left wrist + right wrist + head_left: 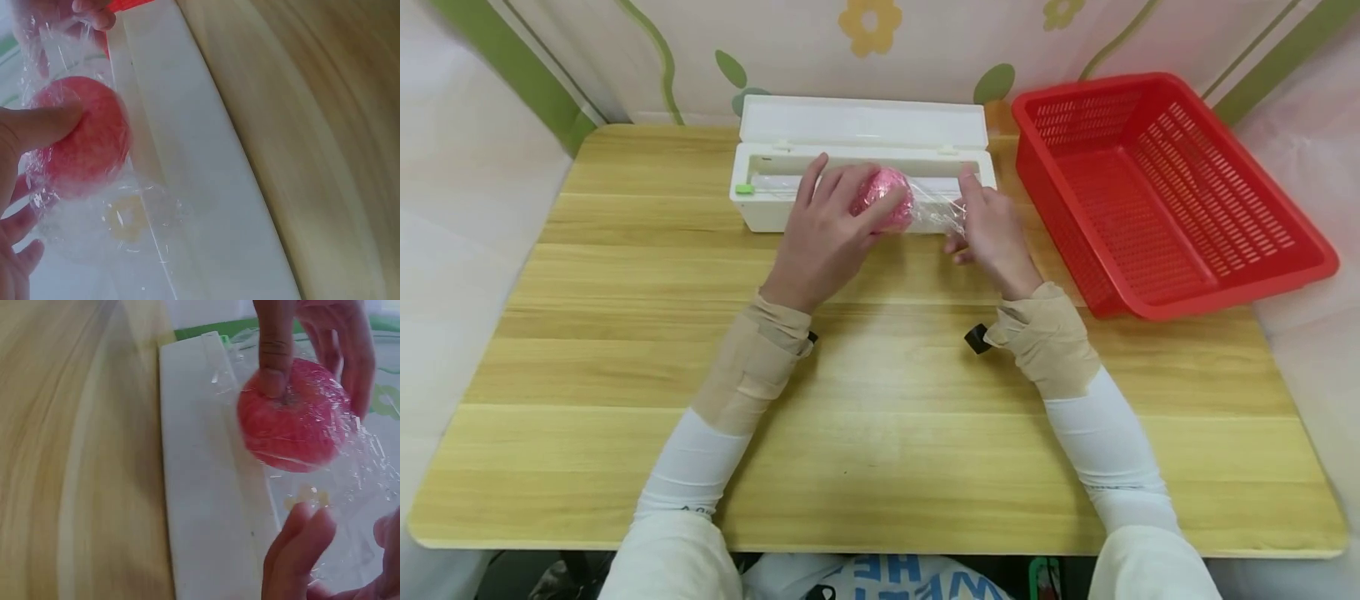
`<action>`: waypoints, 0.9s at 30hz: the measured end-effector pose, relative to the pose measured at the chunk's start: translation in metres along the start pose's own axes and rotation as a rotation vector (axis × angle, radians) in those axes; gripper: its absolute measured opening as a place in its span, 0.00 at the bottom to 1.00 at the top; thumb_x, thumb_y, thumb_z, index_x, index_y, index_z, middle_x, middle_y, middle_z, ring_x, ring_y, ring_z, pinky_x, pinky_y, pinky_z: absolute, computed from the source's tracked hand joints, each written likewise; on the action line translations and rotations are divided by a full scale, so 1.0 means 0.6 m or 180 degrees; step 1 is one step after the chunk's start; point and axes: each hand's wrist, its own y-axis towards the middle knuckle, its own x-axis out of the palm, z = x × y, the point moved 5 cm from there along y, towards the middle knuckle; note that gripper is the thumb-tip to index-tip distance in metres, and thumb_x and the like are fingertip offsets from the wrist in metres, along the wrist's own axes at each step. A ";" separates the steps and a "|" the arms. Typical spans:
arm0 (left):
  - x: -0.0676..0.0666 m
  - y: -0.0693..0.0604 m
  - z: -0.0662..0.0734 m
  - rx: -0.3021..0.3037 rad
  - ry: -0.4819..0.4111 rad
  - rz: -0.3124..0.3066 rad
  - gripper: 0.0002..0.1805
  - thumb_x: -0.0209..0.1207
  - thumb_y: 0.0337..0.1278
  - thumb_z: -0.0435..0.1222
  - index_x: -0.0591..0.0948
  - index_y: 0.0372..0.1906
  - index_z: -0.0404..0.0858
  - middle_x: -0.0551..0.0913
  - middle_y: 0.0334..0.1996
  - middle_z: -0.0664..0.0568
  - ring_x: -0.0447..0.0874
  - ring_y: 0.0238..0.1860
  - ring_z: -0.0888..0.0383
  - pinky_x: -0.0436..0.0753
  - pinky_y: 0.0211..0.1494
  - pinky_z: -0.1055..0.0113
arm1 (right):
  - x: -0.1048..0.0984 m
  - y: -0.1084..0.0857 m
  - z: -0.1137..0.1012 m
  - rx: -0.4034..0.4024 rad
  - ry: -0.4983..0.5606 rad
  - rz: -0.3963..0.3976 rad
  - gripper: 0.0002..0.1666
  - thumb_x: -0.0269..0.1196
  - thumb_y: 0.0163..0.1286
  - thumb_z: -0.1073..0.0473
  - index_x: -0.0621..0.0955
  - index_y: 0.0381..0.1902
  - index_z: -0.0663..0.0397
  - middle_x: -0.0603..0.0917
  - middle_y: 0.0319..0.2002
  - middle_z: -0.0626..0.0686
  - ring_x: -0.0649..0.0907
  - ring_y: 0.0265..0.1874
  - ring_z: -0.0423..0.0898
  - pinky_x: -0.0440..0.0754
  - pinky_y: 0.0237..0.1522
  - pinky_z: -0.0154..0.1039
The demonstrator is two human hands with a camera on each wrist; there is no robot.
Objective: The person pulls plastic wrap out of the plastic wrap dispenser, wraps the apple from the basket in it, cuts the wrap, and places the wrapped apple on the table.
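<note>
A pink-red apple (290,419) wrapped in clear cling film (936,208) is held just above the front of a white cling film dispenser box (767,218). My left hand (827,229) grips the apple from the left, its thumb pressing near the stem hollow in the right wrist view. Film gathers to the right of the fruit in a loose, crinkled tail. Around the end of that tail is my right hand (996,237), thumb raised and apart from the fingers. Inside the box, the film roll (775,185) is partly hidden by the left hand.
The box's white lid (865,123) stands raised at the back. A green slider (744,189) sits at the box's left end. To the right, a red perforated basket (1150,208) stands on the wooden table (880,433), near the right forearm. A patterned curtain (805,50) hangs behind.
</note>
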 end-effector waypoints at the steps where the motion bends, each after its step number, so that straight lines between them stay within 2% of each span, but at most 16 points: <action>1: 0.001 0.000 0.001 -0.0010 0.0023 0.0000 0.20 0.67 0.70 0.39 0.83 0.64 0.48 0.81 0.64 0.37 0.78 0.66 0.38 0.63 0.83 0.38 | 0.001 0.001 0.002 0.0033 -0.0012 -0.0008 0.38 0.45 0.78 0.23 0.77 0.46 0.51 0.82 0.31 0.55 0.86 0.20 0.46 0.87 0.22 0.37; 5: 0.003 -0.001 0.009 0.0041 0.0203 0.0022 0.21 0.61 0.72 0.32 0.83 0.65 0.49 0.80 0.66 0.37 0.76 0.68 0.38 0.61 0.84 0.39 | 0.002 0.005 0.007 0.0231 0.0184 -0.0175 0.40 0.42 0.78 0.22 0.77 0.46 0.52 0.83 0.36 0.54 0.88 0.24 0.45 0.87 0.25 0.35; 7: 0.003 -0.001 0.015 0.0114 0.0297 0.0075 0.21 0.56 0.74 0.31 0.84 0.65 0.49 0.79 0.66 0.37 0.75 0.68 0.38 0.62 0.83 0.38 | 0.001 0.006 0.007 0.0305 0.0262 -0.0273 0.41 0.41 0.79 0.22 0.76 0.49 0.54 0.82 0.39 0.53 0.88 0.26 0.45 0.88 0.26 0.35; 11: 0.002 0.001 0.028 0.0244 0.0469 0.0297 0.20 0.52 0.79 0.32 0.85 0.64 0.51 0.80 0.64 0.39 0.75 0.67 0.40 0.63 0.83 0.38 | -0.001 0.006 0.005 0.0323 0.0212 -0.0370 0.43 0.38 0.80 0.24 0.73 0.58 0.57 0.79 0.47 0.54 0.89 0.31 0.47 0.89 0.29 0.35; 14: 0.002 0.001 0.037 0.0278 0.0561 0.0457 0.19 0.52 0.79 0.33 0.84 0.63 0.52 0.80 0.63 0.41 0.74 0.71 0.39 0.64 0.83 0.39 | -0.001 0.005 0.003 0.0261 0.0161 -0.0301 0.39 0.39 0.82 0.27 0.72 0.58 0.56 0.78 0.46 0.54 0.88 0.29 0.46 0.88 0.29 0.35; 17: 0.003 0.000 0.043 0.0257 0.0571 0.0496 0.18 0.53 0.79 0.34 0.84 0.63 0.51 0.80 0.62 0.41 0.71 0.75 0.36 0.63 0.82 0.37 | -0.004 0.006 0.000 0.0053 0.0145 -0.0077 0.32 0.45 0.83 0.32 0.74 0.49 0.55 0.77 0.36 0.51 0.83 0.21 0.43 0.85 0.24 0.34; 19: 0.006 0.000 0.044 0.0225 0.0530 0.0466 0.19 0.54 0.78 0.33 0.84 0.64 0.51 0.80 0.63 0.40 0.71 0.75 0.36 0.61 0.82 0.34 | -0.010 0.006 -0.004 -0.0240 -0.0015 0.0173 0.27 0.48 0.84 0.37 0.76 0.40 0.54 0.77 0.28 0.49 0.79 0.18 0.41 0.81 0.21 0.33; 23: 0.012 -0.001 0.044 0.0136 0.0347 0.0317 0.19 0.56 0.76 0.31 0.83 0.64 0.48 0.80 0.65 0.38 0.75 0.72 0.38 0.57 0.82 0.29 | -0.025 0.003 -0.014 -0.0812 -0.0600 0.0768 0.25 0.53 0.83 0.42 0.75 0.28 0.49 0.75 0.22 0.44 0.77 0.24 0.41 0.75 0.26 0.34; 27: 0.016 0.000 0.044 0.0021 0.0087 0.0171 0.18 0.60 0.75 0.34 0.82 0.65 0.47 0.79 0.65 0.37 0.79 0.68 0.39 0.52 0.83 0.27 | -0.033 -0.006 -0.024 -0.1211 -0.1008 0.1165 0.23 0.55 0.82 0.44 0.74 0.28 0.50 0.75 0.25 0.47 0.76 0.31 0.47 0.71 0.30 0.36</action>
